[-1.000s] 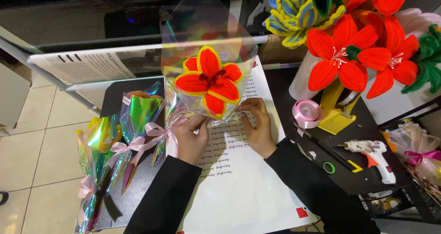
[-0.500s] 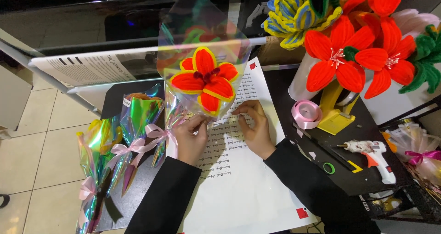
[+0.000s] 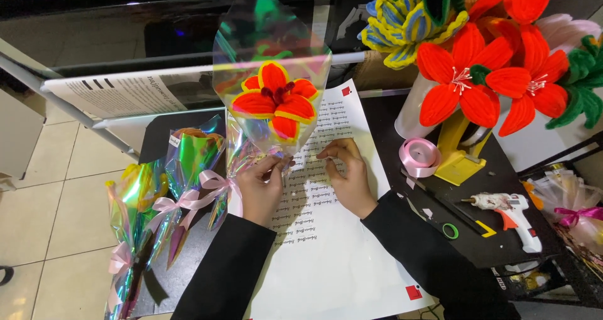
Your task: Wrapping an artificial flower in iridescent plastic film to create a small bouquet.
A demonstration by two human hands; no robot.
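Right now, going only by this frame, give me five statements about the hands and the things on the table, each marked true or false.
1. The left hand grips the wrapped flower at its stem end. True.
2. The right hand holds the glue gun. False: the glue gun lies on the black mat to the right, apart from both hands.
3. The ribbon roll is pink. True.
4. The wrapped flower is blue. False: it is red-orange with yellow edges.
5. Two wrapped bouquets lie left of the left hand. True.
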